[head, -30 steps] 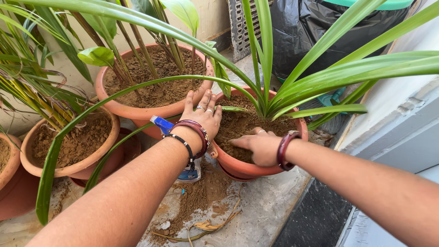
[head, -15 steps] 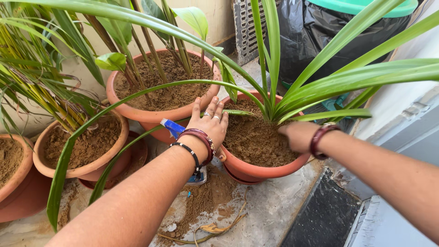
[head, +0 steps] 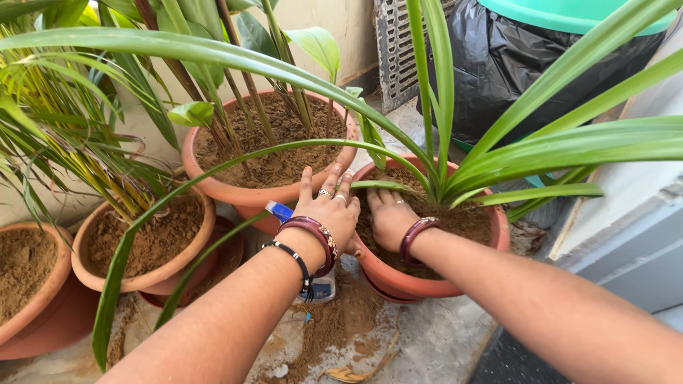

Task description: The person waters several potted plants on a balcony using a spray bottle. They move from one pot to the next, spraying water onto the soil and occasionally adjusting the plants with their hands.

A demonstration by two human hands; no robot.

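My left hand (head: 329, 208) lay flat and open on the near rim of the terracotta pot (head: 427, 284), gripping nothing. Just beside it my right hand (head: 390, 215) pressed flat on the soil (head: 466, 222), which looked level (loose dirt (head: 334, 323) remained spilled on the floor below).

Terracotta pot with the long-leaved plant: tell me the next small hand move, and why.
Probably press the right hand down on the soil beside the plant's base. It lies flat there, the left hand rests on the pot's rim, and the soil looks loose.
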